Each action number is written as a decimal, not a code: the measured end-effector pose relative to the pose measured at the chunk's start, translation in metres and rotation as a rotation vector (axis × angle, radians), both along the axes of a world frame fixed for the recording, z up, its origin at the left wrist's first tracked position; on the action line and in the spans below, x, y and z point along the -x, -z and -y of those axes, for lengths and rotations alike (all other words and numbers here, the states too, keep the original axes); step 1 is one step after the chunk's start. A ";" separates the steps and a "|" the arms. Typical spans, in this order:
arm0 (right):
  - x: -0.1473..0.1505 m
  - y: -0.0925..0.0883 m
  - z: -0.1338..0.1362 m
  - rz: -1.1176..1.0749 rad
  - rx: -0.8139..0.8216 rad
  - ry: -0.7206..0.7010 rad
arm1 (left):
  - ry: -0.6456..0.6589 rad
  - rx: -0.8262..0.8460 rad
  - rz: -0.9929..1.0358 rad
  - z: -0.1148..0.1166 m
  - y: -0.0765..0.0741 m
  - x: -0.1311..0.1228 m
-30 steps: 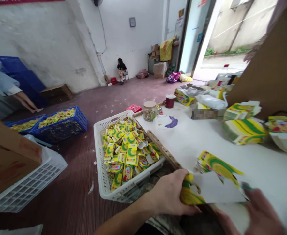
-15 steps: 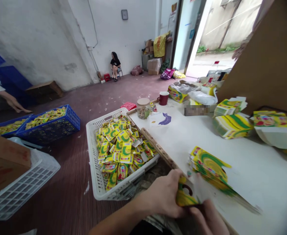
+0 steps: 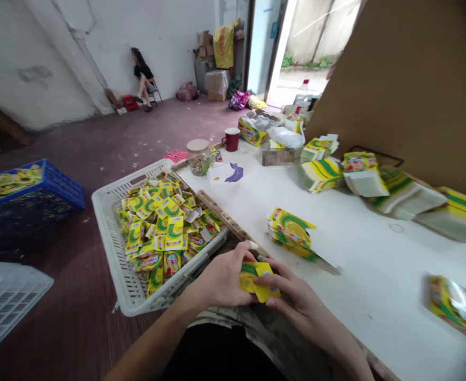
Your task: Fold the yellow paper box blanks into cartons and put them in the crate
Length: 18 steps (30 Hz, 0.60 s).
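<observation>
Between my two hands, in front of my lap, is a small yellow-and-green carton [image 3: 248, 279]. My left hand [image 3: 224, 276] is wrapped round its left side, and something white covers one fingertip. The fingers of my right hand [image 3: 296, 297] press on the carton's yellow end flap. Just beyond, on the white table [image 3: 241, 203], lies a fanned stack of flat cartons [image 3: 290, 230]. Left of my hands, a white plastic basket [image 3: 114, 259] holds a heap of similar small cartons [image 3: 163, 217].
Along the table's back stand a lidded jar [image 3: 198, 161], a red mug [image 3: 232, 140] and several carton stacks [image 3: 322, 174]. A shiny packet [image 3: 457, 304] lies at the right. A blue crate [image 3: 64, 185] of cartons stands on the floor; a seated person [image 3: 143, 74] is by the wall.
My view has turned right, so the basket and table sit further left. My right hand has come up onto the carton's end, and a yellow flap now shows under its fingers.
</observation>
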State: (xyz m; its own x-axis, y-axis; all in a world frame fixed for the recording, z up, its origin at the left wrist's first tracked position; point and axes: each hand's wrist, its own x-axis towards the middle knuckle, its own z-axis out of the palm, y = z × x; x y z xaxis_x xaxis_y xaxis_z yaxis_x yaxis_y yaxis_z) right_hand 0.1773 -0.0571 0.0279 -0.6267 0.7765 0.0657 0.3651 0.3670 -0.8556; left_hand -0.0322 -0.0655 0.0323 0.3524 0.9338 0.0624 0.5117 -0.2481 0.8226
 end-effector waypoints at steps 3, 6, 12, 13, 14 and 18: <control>0.008 0.002 0.005 -0.037 0.018 0.128 | 0.012 -0.053 -0.055 0.001 0.001 -0.008; 0.020 0.017 0.010 -0.147 -0.008 0.308 | -0.015 -0.080 -0.091 0.000 0.003 -0.011; -0.005 0.026 -0.023 -0.057 -0.223 0.722 | -0.843 -0.327 -0.040 -0.017 0.006 0.027; -0.012 0.026 -0.033 0.047 -0.312 0.823 | -0.940 -0.382 -0.057 -0.021 0.007 0.035; -0.019 0.027 -0.042 0.158 -0.380 0.901 | -0.964 -0.406 -0.061 -0.023 0.009 0.040; -0.028 0.038 -0.068 0.407 -0.434 0.965 | -0.775 -0.332 0.041 -0.022 0.020 0.038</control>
